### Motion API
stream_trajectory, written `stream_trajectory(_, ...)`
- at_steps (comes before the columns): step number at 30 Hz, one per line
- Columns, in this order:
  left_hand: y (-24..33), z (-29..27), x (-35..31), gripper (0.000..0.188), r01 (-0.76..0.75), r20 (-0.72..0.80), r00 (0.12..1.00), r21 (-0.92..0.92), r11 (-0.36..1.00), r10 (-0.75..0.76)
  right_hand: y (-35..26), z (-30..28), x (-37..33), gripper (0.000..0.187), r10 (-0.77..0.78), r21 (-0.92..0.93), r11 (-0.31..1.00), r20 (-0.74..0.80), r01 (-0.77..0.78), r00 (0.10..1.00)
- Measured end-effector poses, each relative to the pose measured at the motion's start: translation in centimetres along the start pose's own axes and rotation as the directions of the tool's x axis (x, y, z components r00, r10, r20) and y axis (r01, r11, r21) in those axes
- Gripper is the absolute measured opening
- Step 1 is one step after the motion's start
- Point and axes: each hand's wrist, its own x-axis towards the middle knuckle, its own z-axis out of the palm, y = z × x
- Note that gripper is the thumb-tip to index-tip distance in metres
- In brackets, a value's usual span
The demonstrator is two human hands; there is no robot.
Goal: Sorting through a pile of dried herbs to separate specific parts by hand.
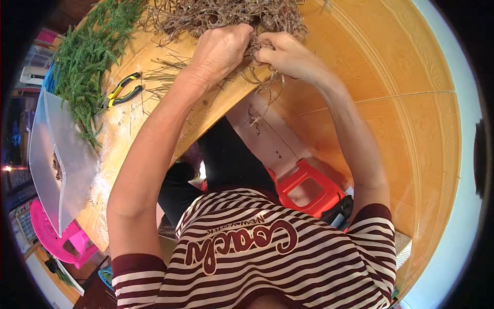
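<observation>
At the table's near edge my left hand (222, 51) and my right hand (288, 55) are close together, fingers curled. Both grip a clump of brown dried-looking twigs (252, 50). Loose curled strands (272, 85) from it hang over the edge below my right hand. Just beyond my hands lies a big tangled pile of the same brown twigs (206, 14). Thin dark wire-like stems (163, 77) are scattered beside my left forearm. My fingertips are partly hidden, so the exact hold on the clump does not show.
On the wooden table (116, 149), pliers with yellow-and-black handles (124, 92) lie by green pine-like branches (85, 62). A translucent plastic bin (49, 154) stands at the left edge. Below are a red stool (311, 188) and a pink stool (56, 234). Orange wood panelling (396, 123) rises at right.
</observation>
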Motion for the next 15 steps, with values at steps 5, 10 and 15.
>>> stream_trajectory(5, -0.2, -0.2, -0.1, 0.016, -0.013, 0.014, 1.000, -0.030, 0.999, 0.013, -1.0, -0.7, -0.4, 0.030, 0.126, 0.131, 0.981, 0.122, -0.141, 0.985)
stream_trajectory(10, -0.4, -0.2, 0.0, 0.016, -0.019, 0.019, 1.000, -0.063, 0.998, 0.021, 0.8, 0.2, 0.8, 0.033, 0.114, 0.126, 0.985, 0.049, -0.120, 0.992)
stream_trajectory(15, -0.2, -0.5, 0.2, 0.014, -0.017, 0.051, 0.998, -0.057, 0.998, 0.020, 2.0, 2.2, 0.7, 0.032, -0.164, -0.209, 0.973, -0.346, 0.094, 0.924)
